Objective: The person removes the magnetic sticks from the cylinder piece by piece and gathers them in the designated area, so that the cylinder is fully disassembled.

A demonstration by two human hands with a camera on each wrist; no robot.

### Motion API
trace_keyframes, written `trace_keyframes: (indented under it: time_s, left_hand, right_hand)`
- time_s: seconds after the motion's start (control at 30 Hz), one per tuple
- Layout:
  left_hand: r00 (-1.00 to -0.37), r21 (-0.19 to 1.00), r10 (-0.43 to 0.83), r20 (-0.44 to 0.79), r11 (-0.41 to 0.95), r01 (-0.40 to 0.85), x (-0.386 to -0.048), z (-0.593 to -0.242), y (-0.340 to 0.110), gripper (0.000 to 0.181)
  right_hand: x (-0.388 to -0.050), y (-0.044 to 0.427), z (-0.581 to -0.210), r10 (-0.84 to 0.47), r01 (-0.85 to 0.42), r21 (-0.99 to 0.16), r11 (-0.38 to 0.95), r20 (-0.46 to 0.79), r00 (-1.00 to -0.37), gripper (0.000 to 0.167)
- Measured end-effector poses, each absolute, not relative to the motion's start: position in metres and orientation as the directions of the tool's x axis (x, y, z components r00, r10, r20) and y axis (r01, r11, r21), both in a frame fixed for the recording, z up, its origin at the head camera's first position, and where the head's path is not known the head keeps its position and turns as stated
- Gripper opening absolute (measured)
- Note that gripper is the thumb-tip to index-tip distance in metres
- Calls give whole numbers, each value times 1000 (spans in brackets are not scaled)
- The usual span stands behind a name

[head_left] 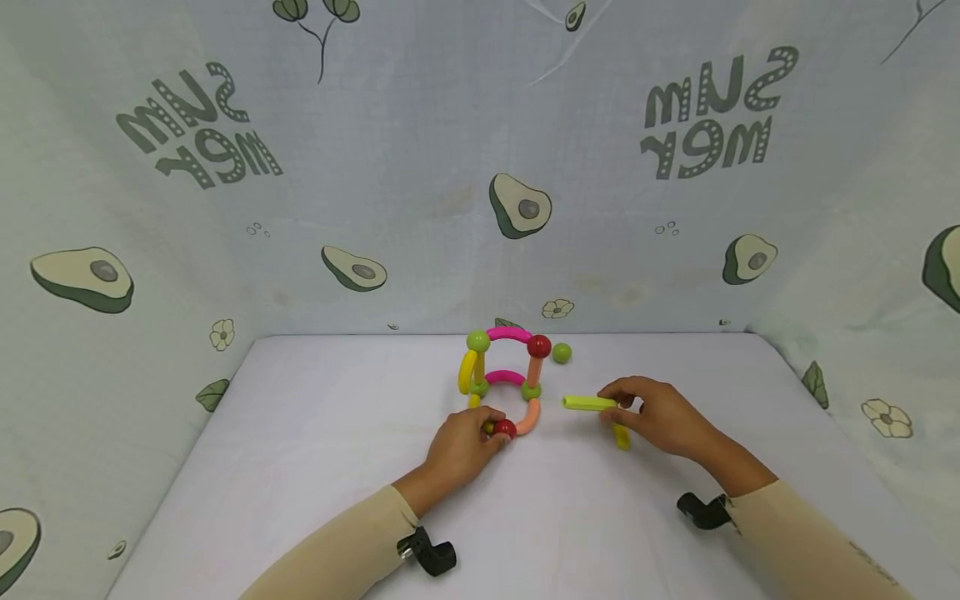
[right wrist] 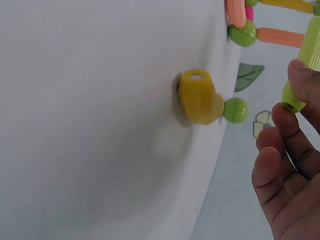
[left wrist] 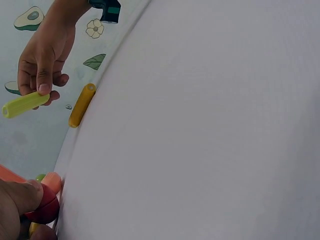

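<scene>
A small frame of coloured rods and balls stands on the table, with pink curved rods (head_left: 510, 333) at its back and an orange upright rod (head_left: 535, 372) at its right. My left hand (head_left: 463, 446) grips the front corner at a red ball (head_left: 506, 428); the left wrist view shows the thumb pressed on that red ball (left wrist: 49, 205). My right hand (head_left: 660, 415) pinches one end of a yellow-green rod (head_left: 585, 403), held above the table to the right of the frame. Below that hand lies a yellow rod (head_left: 621, 437), partly hidden by it in the head view.
A loose green ball (head_left: 562, 353) rests near the table's back edge, just right of the frame. White cloth covers the table (head_left: 337, 417). A cloth curtain printed with avocados (head_left: 521, 207) hangs behind and at both sides.
</scene>
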State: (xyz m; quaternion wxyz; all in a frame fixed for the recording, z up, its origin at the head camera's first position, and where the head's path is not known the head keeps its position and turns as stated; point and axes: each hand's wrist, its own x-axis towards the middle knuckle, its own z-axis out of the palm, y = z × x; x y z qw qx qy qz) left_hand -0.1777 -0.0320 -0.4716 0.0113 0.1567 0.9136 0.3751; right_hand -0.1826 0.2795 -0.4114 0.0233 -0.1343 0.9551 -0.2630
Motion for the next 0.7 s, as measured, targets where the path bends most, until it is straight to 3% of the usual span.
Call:
trace_keyframes:
  time_s: [0.7]
  left_hand:
    - [-948, 697, 303, 98, 659, 283, -179, -474, -33, 34]
  right_hand:
    - [-178, 344, -420, -214, -214, -440, 872, 52, -976, 28]
